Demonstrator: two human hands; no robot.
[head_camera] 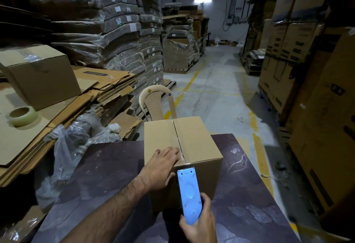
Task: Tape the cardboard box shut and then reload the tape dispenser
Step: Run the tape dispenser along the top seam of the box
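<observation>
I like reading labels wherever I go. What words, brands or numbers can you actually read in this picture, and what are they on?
No text is legible.
White labels on the wrapped stacks: too small and blurred.
Dark printing on the big cartons at right: blurred.
Round stickers on the plastic chair: too small.
Blue tape dispenser, cardboard box and tape roll: no writing visible.
</observation>
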